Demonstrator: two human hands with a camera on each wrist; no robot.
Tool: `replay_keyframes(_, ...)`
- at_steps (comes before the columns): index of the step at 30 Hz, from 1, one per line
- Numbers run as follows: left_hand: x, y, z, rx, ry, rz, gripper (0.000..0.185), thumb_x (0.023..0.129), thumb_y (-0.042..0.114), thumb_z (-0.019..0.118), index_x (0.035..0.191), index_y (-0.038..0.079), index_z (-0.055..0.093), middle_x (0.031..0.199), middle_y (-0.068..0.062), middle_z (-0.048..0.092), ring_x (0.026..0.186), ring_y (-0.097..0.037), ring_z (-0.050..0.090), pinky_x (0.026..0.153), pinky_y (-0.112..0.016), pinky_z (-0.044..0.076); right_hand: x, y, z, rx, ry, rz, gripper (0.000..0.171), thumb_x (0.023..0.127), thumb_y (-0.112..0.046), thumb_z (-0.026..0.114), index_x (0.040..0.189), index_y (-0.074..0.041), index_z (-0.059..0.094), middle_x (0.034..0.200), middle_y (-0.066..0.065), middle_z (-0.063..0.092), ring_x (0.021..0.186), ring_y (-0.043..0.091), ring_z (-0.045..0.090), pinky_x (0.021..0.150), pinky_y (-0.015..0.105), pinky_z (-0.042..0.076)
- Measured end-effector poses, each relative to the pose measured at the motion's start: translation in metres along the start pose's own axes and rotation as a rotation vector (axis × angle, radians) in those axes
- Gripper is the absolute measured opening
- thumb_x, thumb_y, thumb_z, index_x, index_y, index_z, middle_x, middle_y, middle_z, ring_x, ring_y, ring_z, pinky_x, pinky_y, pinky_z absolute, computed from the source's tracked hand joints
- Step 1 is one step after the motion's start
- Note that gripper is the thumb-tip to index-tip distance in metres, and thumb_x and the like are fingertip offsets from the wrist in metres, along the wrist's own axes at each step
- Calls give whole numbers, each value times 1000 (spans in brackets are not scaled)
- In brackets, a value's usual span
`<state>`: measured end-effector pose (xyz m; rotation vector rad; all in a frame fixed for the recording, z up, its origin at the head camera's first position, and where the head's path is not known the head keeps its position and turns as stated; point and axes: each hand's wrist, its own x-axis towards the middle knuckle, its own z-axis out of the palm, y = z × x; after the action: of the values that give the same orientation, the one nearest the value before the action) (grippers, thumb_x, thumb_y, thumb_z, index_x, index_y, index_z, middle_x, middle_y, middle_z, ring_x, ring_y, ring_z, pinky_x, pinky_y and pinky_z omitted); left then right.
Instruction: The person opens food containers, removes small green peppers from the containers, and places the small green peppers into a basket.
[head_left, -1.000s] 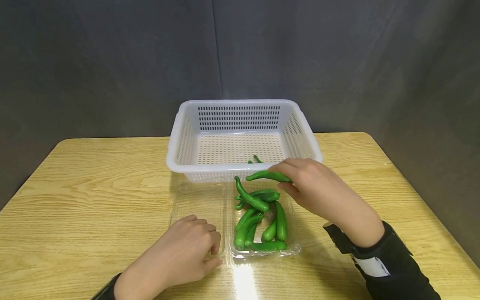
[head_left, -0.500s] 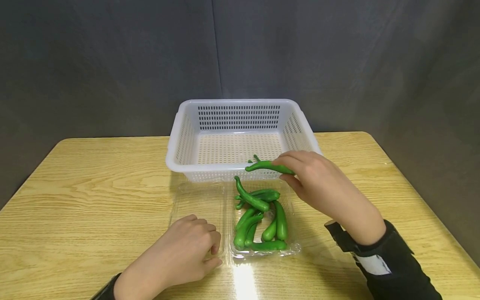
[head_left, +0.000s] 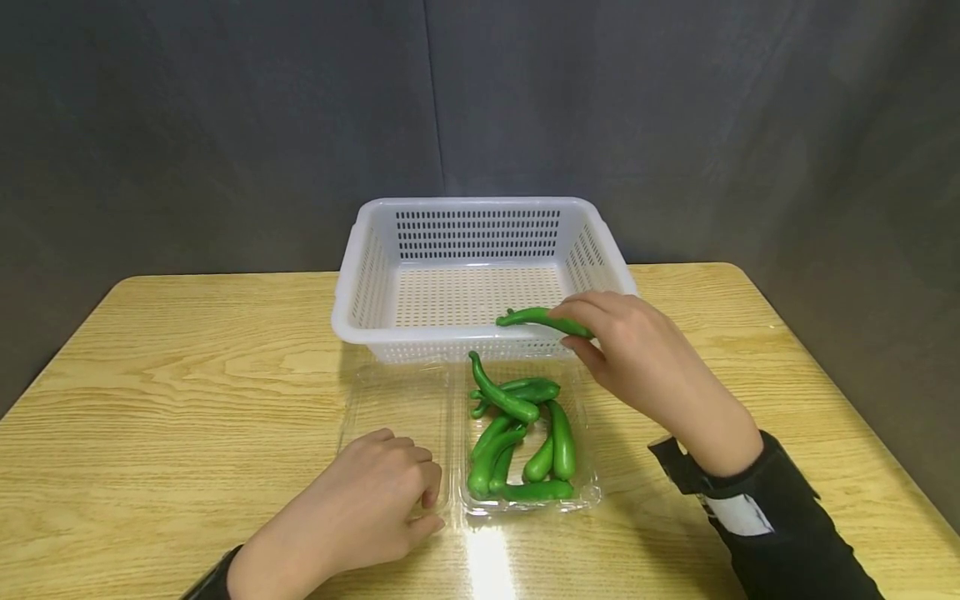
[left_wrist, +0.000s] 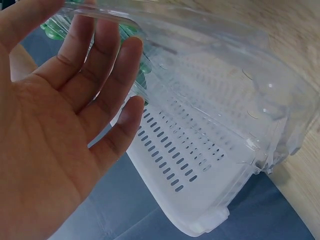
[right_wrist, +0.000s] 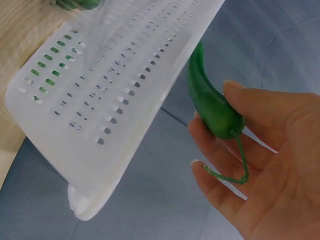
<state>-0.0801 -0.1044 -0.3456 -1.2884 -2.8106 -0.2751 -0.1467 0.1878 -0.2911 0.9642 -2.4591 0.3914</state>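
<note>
My right hand (head_left: 626, 346) pinches a green chili pepper (head_left: 536, 317) between thumb and fingertips, over the near rim of the white plastic basket (head_left: 352, 333). In the right wrist view, this pepper (right_wrist: 212, 107) has its thin stem hanging towards the palm. Several more green peppers (head_left: 491, 462) lie in the right half of a clear plastic clamshell box (head_left: 588, 492) in front of the basket. My left hand (head_left: 367, 492) stays at the front of the box's left half, fingers loosely bent; in the left wrist view its fingertips (left_wrist: 131, 47) are near the clear rim.
The perforated basket stands behind the box, towards the back of the wooden table (head_left: 187, 375). A stem tip shows inside it, just beyond the near rim. A dark grey cloth (head_left: 480, 100) hangs behind the table.
My right hand has lifted the pepper up and away from the box to the basket's near rim. My left hand and the peppers in the box have kept their places.
</note>
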Motion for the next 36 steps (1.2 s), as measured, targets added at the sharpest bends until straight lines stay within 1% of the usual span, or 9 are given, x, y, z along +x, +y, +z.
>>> replay_keyframes(7, 0, 0, 0, -3, -1, -1, 26, 77, 33, 79, 67, 23, 58, 68, 17, 49, 64, -5, 45, 68, -27, 41, 0, 7, 4, -25, 24, 5, 29, 76, 6, 80, 103, -2, 71, 99, 9, 70, 89, 28, 67, 77, 43, 54)
replay_keyframes(11, 0, 0, 1, -2, 1, 2, 26, 77, 33, 79, 67, 23, 58, 67, 18, 49, 63, -5, 44, 67, -26, 40, 0, 11, 7, -38, 31, 13, 28, 76, 4, 80, 102, -3, 71, 98, 9, 71, 87, 27, 67, 76, 43, 53)
replay_keyframes(16, 0, 0, 1, 1, 4, 5, 26, 76, 34, 80, 67, 22, 58, 67, 18, 49, 63, -5, 44, 67, -26, 40, 0, 15, 11, -56, 27, 31, 25, 78, 1, 80, 101, -4, 72, 98, 8, 71, 90, 27, 67, 77, 44, 53)
replay_keyframes(21, 0, 0, 1, -1, 5, 5, 26, 77, 33, 80, 67, 22, 58, 67, 18, 49, 62, -5, 43, 66, -26, 40, 0, 20, 16, -47, 28, 42, 22, 80, 3, 78, 100, -4, 72, 98, 8, 72, 91, 28, 67, 80, 44, 53)
replay_keyframes(29, 0, 0, 1, -4, 7, 3, 26, 76, 33, 80, 67, 22, 58, 67, 17, 49, 63, -5, 45, 67, -26, 41, 0, 31, 23, -11, 40, 39, 22, 81, 9, 74, 102, 2, 71, 102, 15, 71, 96, 33, 67, 88, 46, 51)
replay_keyframes(36, 0, 0, 1, -2, 11, 4, 27, 76, 33, 80, 67, 22, 57, 67, 17, 49, 63, -5, 44, 67, -26, 40, -1, 39, 29, -9, 40, 70, 20, 83, 9, 72, 102, 3, 71, 105, 17, 70, 99, 34, 66, 88, 48, 52)
